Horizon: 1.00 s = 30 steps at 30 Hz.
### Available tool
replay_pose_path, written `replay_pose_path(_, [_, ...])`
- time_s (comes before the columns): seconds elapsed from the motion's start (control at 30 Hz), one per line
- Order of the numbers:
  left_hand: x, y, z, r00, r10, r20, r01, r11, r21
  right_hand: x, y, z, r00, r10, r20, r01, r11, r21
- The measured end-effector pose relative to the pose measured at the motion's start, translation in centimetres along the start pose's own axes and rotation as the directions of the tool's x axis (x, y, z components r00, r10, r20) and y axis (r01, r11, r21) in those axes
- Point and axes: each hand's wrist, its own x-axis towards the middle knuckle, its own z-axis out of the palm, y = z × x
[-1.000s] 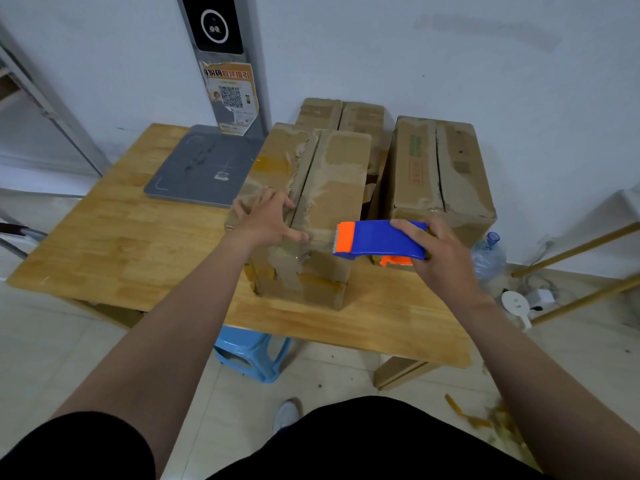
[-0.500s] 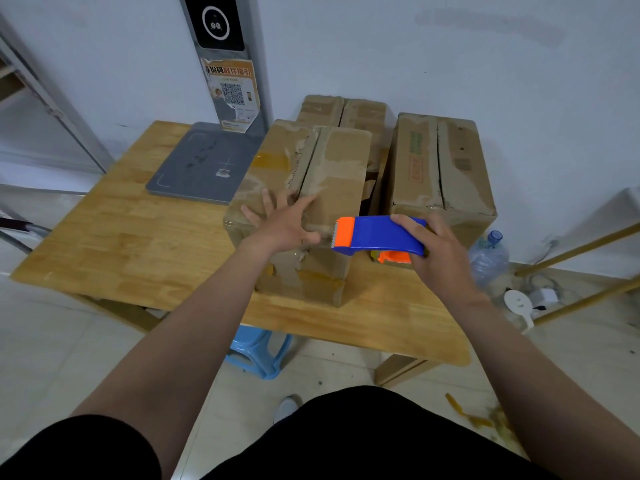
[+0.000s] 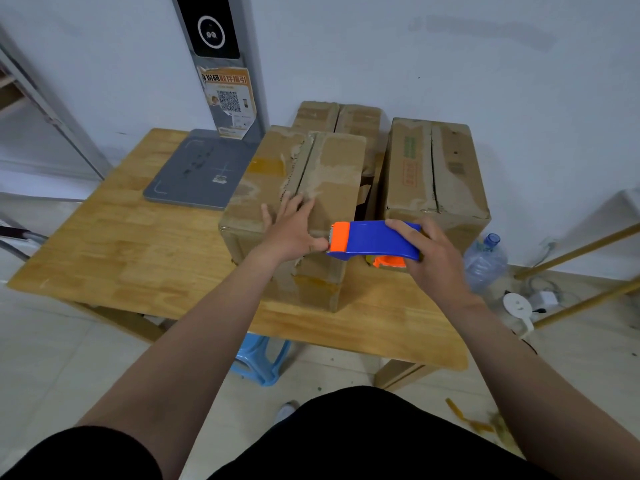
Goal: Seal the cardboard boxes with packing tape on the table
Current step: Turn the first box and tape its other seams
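The counter carries a grey pad toward its far left corner. The front box stands at the middle of the near edge. The left grip lies flat on the near end of this box's top, fingers straight and spread, pressing the flaps beside the centre seam. That seam shows no fresh tape and runs from the near edge toward the far edge. Just right of the left thumb, the tape dispenser lies crosswise, its long axis parallel to the near edge and its orange cutter end pointing left at the seam. The right grip is clamped round its blue body. Judgement: the dispenser must be turned to match the seam before application. A second box stands at the right edge, its seam also open.
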Motion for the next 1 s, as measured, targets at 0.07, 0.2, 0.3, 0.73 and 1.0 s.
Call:
replay_pose_path(0.07, [0.0,-0.5,0.2,0.999,0.047,-0.011,-0.048,0.997,-0.057,-0.1,0.1,0.1,1.0,-0.01,0.014,0.01,1.0,0.005])
replay_pose_path(0.2, [0.0,-1.9,0.0,0.997,0.073,0.011,-0.07,0.984,-0.166,0.2,0.2,0.1,0.999,-0.027,0.037,0.027,1.0,0.003])
replay_pose_path(0.3, [-0.1,-1.7,-0.1,0.998,0.063,0.011,-0.06,0.982,-0.177,0.4,0.1,-0.6,0.993,-0.109,0.049,0.112,0.992,-0.052])
replay_pose_path(0.73, [-0.9,-1.2,-0.8,0.999,0.054,0.005,-0.052,0.977,-0.206,-0.6,2.0,-0.4,0.988,-0.152,-0.029,0.15,0.987,-0.065])
replay_pose_path(1.0, [-0.7,-1.0,-0.6,0.999,0.034,-0.005,-0.034,0.986,-0.165,-1.6,3.2,-1.2,0.999,-0.042,-0.011,0.041,0.997,-0.061])
